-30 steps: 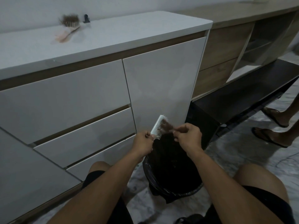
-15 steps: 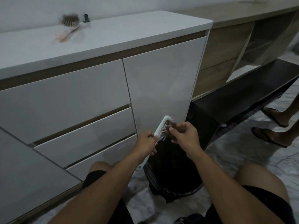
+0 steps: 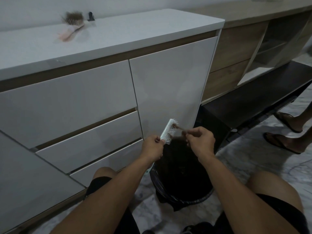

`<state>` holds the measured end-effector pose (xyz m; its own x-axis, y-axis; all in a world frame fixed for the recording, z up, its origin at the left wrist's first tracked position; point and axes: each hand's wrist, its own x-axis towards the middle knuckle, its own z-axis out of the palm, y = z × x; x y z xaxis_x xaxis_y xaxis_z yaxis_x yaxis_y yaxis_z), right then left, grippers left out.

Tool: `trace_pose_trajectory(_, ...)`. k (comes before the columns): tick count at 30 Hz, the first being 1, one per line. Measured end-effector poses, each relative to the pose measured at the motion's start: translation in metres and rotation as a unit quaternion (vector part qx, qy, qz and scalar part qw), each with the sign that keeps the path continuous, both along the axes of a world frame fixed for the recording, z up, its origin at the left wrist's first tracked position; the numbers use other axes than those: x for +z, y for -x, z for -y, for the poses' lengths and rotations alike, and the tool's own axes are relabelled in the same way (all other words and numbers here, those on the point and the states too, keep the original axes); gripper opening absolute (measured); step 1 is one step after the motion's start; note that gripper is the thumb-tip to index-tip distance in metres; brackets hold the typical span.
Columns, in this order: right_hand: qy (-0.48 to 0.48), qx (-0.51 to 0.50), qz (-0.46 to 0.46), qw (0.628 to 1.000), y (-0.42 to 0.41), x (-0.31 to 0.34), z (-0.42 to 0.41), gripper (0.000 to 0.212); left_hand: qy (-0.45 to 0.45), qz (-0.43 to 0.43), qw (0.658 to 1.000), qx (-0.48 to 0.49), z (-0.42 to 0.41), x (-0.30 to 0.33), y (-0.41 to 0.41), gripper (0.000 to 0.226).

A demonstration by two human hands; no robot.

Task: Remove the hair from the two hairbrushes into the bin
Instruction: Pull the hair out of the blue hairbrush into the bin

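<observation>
My left hand (image 3: 152, 146) grips a pale mint hairbrush (image 3: 168, 130) by its handle, bristles facing right, above a black-lined bin (image 3: 182, 188) between my knees. My right hand (image 3: 200, 141) pinches a brown clump of hair (image 3: 179, 128) that stretches from the bristles near the brush's tip. A second hairbrush (image 3: 71, 25), pink-handled and full of brown hair, lies on the white countertop (image 3: 135, 29) at the far left.
White drawers and a cabinet door (image 3: 168, 81) stand right behind the bin. A small black clip (image 3: 90, 16) sits beside the pink brush. Another person's feet in sandals (image 3: 285, 132) stand on the marble floor at the right, by a low dark shelf (image 3: 253, 98).
My right hand has moved right, away from the brush, drawing the hair out from the bristles. The brush has tilted more upright in my left hand.
</observation>
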<state>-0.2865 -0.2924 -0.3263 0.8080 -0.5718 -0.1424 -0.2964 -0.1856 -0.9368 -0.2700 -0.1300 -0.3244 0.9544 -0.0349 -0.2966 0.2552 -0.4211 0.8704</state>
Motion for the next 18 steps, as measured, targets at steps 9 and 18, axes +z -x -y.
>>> trace_pose_trajectory(9, -0.019, -0.098, -0.04, 0.994, -0.001, 0.002, 0.019, 0.02, -0.03, 0.011, 0.998, 0.062, -0.005, -0.005, -0.006, 0.031)
trace_pose_trajectory(18, -0.209, 0.03, -0.059, 0.976, -0.004, -0.009, 0.012, 0.012, 0.001, -0.059, 0.998, 0.006, 0.003, -0.017, -0.004, 0.026)
